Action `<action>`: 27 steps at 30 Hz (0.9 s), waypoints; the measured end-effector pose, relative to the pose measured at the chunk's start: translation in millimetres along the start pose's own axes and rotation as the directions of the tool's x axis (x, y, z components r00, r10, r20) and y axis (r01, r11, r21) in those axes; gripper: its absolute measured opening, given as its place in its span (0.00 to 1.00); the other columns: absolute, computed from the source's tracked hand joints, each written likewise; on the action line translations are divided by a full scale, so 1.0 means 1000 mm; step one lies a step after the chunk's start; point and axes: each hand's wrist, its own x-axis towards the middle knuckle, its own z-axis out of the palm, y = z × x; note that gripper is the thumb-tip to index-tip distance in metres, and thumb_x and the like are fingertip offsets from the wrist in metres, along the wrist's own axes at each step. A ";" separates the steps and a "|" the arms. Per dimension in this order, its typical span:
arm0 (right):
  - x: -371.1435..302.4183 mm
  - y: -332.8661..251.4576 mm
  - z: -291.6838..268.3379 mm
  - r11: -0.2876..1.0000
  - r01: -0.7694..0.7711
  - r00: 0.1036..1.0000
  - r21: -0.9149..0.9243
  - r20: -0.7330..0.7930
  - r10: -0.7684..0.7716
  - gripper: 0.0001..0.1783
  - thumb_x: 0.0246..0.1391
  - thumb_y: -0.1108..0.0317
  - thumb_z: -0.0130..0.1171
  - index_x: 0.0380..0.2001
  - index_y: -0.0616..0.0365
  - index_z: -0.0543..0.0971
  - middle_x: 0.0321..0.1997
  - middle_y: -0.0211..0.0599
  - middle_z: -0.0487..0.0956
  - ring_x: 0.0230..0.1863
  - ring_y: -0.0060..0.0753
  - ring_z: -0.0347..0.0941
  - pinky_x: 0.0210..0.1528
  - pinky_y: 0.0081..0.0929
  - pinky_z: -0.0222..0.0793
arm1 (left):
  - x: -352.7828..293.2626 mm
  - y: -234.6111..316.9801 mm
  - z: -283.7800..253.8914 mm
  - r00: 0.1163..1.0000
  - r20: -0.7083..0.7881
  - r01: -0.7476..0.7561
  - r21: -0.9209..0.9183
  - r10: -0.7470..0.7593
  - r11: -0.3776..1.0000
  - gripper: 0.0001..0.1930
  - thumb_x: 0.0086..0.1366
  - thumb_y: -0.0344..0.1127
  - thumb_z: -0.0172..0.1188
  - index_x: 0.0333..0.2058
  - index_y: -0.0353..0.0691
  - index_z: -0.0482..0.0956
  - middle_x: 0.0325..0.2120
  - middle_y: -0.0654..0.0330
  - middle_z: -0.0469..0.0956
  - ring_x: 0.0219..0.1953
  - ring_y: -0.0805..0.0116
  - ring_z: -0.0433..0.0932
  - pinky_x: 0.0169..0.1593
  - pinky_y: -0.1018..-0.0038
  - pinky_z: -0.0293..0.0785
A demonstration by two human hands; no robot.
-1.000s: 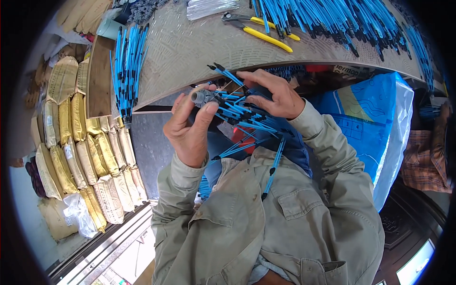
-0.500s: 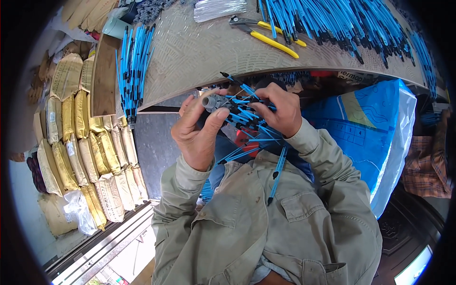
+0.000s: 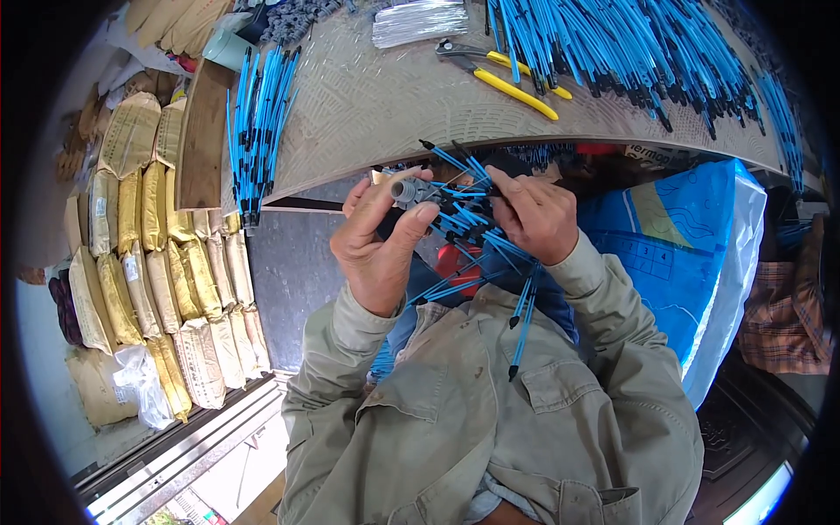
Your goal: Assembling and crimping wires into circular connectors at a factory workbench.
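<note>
My left hand [image 3: 378, 245] is closed round a grey threaded plastic fitting [image 3: 406, 191], its ringed open end between thumb and fingers. Out of the fitting spreads a cluster of thin blue tubes [image 3: 477, 214] with black tips and black joints. On the cluster's right side my right hand [image 3: 541, 213] has its fingers curled, pinching at one of these tubes; the exact grip is hidden behind the fingers. Some tubes hang down in front of my jacket, and others point up toward the table edge.
On the table [image 3: 367, 105] lie yellow-handled cutters [image 3: 516, 92], a bundle of silvery wires [image 3: 420, 22] and heaps of blue tubes [image 3: 612, 52]. More tubes [image 3: 258, 131] lie at its left edge. A blue bag [image 3: 665, 236] stands at right; packed sacks [image 3: 157, 262] are stacked at left.
The view has shifted slightly, so the table things sit a little farther right. My right hand has moved a little right along the tubes; my left still holds the fitting.
</note>
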 end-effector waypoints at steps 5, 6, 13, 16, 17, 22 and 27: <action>0.003 -0.004 0.006 0.986 -0.115 0.992 -0.125 0.036 0.120 0.22 0.41 0.78 0.58 0.45 0.62 0.74 0.21 0.37 0.72 0.20 0.34 0.70 0.22 0.25 0.67 | 0.001 -0.001 -0.001 1.000 0.000 -0.018 0.010 0.018 1.000 0.14 0.52 0.31 0.64 0.38 0.35 0.79 0.34 0.63 0.79 0.38 0.76 0.72 0.57 0.72 0.50; 0.004 -0.004 0.006 0.974 -0.121 0.989 -0.190 0.066 0.135 0.22 0.41 0.78 0.57 0.45 0.62 0.74 0.21 0.38 0.73 0.19 0.34 0.70 0.23 0.25 0.68 | 0.001 -0.001 0.000 1.000 0.001 -0.018 0.009 0.018 1.000 0.14 0.52 0.31 0.64 0.38 0.35 0.79 0.34 0.63 0.79 0.38 0.76 0.72 0.57 0.72 0.50; -0.007 -0.003 0.000 0.800 -0.342 0.921 0.492 0.008 0.389 0.15 0.49 0.78 0.52 0.43 0.63 0.73 0.22 0.40 0.76 0.21 0.30 0.74 0.24 0.21 0.68 | -0.001 0.001 0.003 0.995 -0.044 0.089 -0.110 -0.095 0.990 0.14 0.52 0.32 0.65 0.38 0.35 0.79 0.35 0.62 0.79 0.39 0.75 0.72 0.57 0.71 0.50; -0.019 -0.001 -0.001 0.728 -0.331 0.922 0.600 0.043 0.384 0.12 0.52 0.77 0.49 0.41 0.63 0.72 0.22 0.39 0.77 0.23 0.28 0.75 0.25 0.20 0.68 | 0.001 -0.003 0.002 0.998 -0.045 0.041 -0.059 -0.043 0.997 0.14 0.52 0.32 0.65 0.38 0.35 0.79 0.34 0.62 0.79 0.38 0.75 0.72 0.56 0.71 0.51; -0.024 0.001 0.001 0.797 -0.243 0.958 0.553 0.011 0.285 0.10 0.54 0.76 0.48 0.41 0.63 0.72 0.23 0.39 0.77 0.23 0.28 0.75 0.26 0.19 0.68 | 0.001 -0.004 0.002 0.999 -0.046 0.014 -0.033 -0.016 0.999 0.14 0.52 0.32 0.65 0.37 0.36 0.79 0.34 0.62 0.79 0.37 0.75 0.72 0.56 0.71 0.51; -0.023 -0.002 -0.005 0.786 -0.252 0.952 0.565 0.000 0.306 0.09 0.56 0.75 0.47 0.40 0.64 0.72 0.22 0.38 0.77 0.24 0.27 0.76 0.28 0.20 0.69 | 0.004 0.001 0.005 0.998 -0.006 -0.062 0.037 0.062 0.997 0.14 0.51 0.33 0.65 0.37 0.36 0.79 0.32 0.64 0.79 0.35 0.75 0.71 0.55 0.71 0.52; -0.027 -0.002 -0.008 0.759 -0.295 0.942 0.581 0.040 0.335 0.10 0.56 0.76 0.45 0.40 0.64 0.72 0.23 0.38 0.78 0.25 0.27 0.76 0.29 0.20 0.70 | 0.008 0.001 0.003 0.993 0.046 -0.116 0.114 0.111 0.987 0.14 0.51 0.34 0.65 0.38 0.38 0.79 0.31 0.66 0.78 0.33 0.77 0.71 0.55 0.71 0.51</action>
